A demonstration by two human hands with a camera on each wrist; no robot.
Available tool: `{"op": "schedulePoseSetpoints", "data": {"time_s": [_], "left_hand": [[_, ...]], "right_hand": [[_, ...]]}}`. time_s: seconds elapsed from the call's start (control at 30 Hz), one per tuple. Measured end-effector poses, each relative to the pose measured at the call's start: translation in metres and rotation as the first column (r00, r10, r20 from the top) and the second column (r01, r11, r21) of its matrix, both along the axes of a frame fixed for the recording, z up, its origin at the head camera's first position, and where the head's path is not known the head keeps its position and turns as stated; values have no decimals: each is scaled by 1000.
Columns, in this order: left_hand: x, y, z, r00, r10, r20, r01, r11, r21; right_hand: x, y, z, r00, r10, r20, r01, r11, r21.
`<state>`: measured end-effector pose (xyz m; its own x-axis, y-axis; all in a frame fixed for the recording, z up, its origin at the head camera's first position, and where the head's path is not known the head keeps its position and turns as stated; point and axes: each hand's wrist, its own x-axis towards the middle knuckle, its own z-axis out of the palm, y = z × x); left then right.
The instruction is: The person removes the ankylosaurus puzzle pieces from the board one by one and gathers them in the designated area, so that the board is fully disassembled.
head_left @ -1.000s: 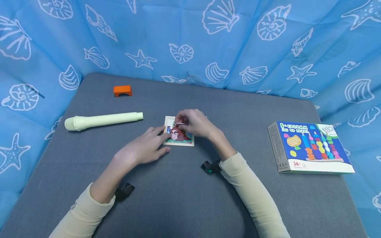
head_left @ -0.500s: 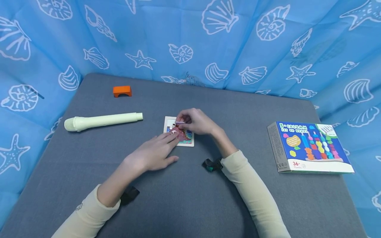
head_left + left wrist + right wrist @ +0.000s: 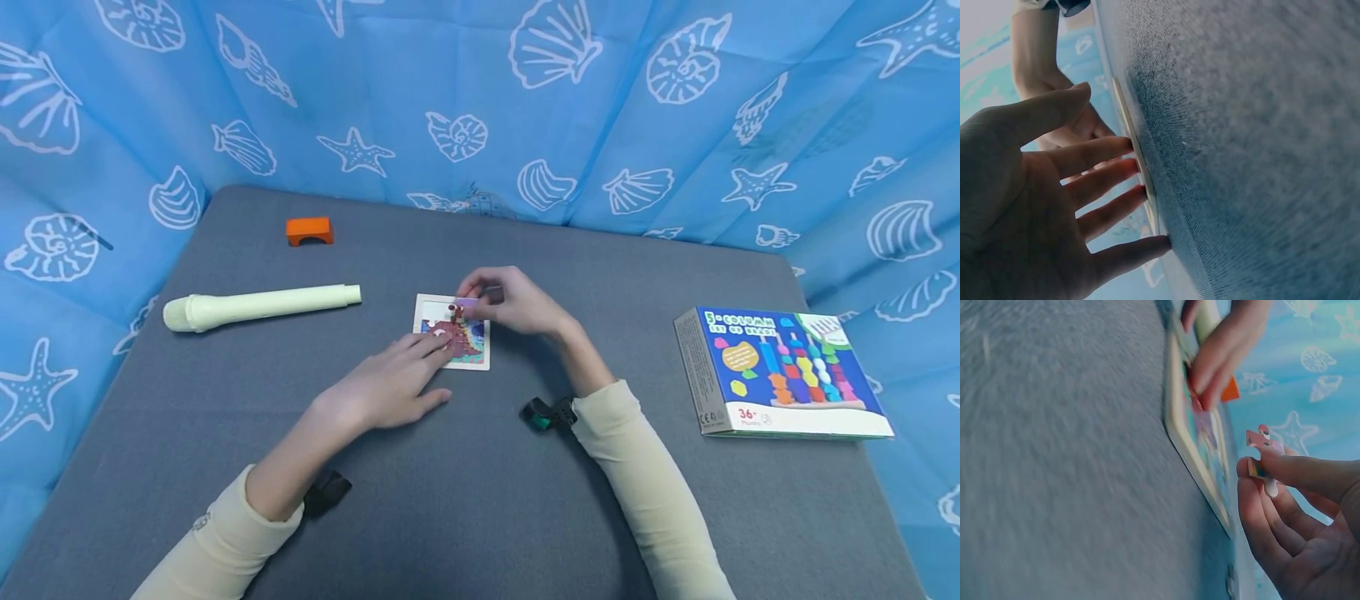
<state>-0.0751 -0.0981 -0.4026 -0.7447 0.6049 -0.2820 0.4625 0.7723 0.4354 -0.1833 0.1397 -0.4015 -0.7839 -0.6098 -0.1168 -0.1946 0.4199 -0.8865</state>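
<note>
Head view, two hands (image 3: pixel 450 346), one puzzle board (image 3: pixel 476 360), one piece (image 3: pixel 467 305)

The small square puzzle board (image 3: pixel 457 337) lies flat on the grey table, with a pale frame and a colourful picture inside. One loose puzzle piece (image 3: pixel 1262 455), pink with some orange, is lifted just above the board's far edge.
</note>
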Motion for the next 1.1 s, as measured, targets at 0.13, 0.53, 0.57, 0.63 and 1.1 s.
{"op": "schedulePoseSetpoints", "data": {"time_s": [0.13, 0.53, 0.57, 0.63, 1.1], "left_hand": [[1, 3, 11, 998, 29, 50, -28, 999, -37], [3, 5, 16, 998, 30, 61, -27, 999, -46], [3, 5, 15, 998, 27, 58, -25, 999, -41], [3, 4, 15, 998, 25, 57, -23, 999, -32], [2, 2, 12, 998, 22, 52, -23, 1000, 13]], "right_hand": [[2, 13, 6, 999, -39, 22, 39, 999, -4], [1, 62, 15, 992, -125, 24, 123, 991, 47], [1, 66, 16, 991, -132, 25, 131, 990, 49], [0, 73, 15, 989, -148, 22, 146, 988, 53], [-5, 102, 4, 976, -219, 7, 216, 966, 140]]}}
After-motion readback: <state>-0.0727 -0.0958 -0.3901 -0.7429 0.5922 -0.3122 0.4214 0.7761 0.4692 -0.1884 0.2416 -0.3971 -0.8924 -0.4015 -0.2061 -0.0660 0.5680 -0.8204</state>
